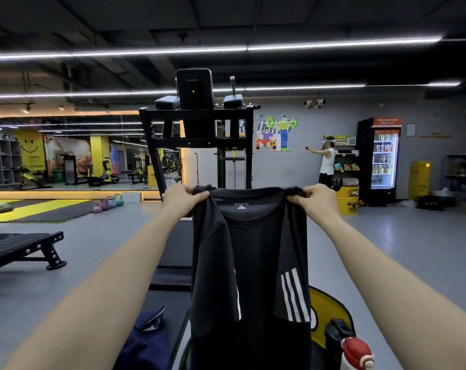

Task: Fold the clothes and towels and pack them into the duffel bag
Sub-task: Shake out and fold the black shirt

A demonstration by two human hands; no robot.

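Head view: black T-shirt (253, 252) held up unfolded, shoulders pinched by left hand (182, 198) and right hand (315, 200); folding barely begun, nothing seen packed yet.

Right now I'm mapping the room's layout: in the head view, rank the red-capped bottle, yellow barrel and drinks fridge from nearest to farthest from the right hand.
From the right hand:
1. Red-capped bottle, low and close by, lower right corner.
2. Yellow barrel, on the floor at the far wall.
3. Drinks fridge, against the far wall, right of the barrel.
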